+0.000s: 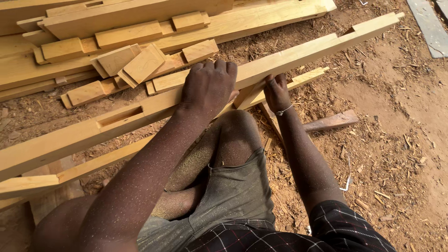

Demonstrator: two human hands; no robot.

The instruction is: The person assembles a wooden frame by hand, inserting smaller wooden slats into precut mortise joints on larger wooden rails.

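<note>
**A:** Any packages, labels or signs in shot?

**B:** I can't make out a single one. It's all raw timber. Upper left of the frame there's a stack of pale planks (140,18), with short offcut blocks (140,65) lying loose on top of them, some tilted against each other.

**A:** And the surface?

**B:** Bare earth floor (401,140), reddish brown, littered with wood chips and sawdust. A grey slab (427,28) sits in the upper right corner. A darker strip of wood (331,121) lies on the ground right of centre, and a small bent piece of metal (346,184) below it.

**A:** What's in hand?

**B:** A long pale beam (289,58), running on a diagonal from the lower left edge up to the upper right. It's squared and smooth, with a rectangular slot (120,116) cut in its face left of centre and a notch near its far end. A thinner strip (107,161) runs beneath it, roughly parallel.

**A:** The hands?

**B:** The left hand (207,86) is laid over the beam at mid-frame, fingers (219,67) together and curled over its far edge. The right hand (276,91) is just beside it, fingers wrapped on the beam's near edge, a thin band at the wrist. The person's bent knee (235,130), dusted with sawdust, sits under the beam between the arms.
</note>
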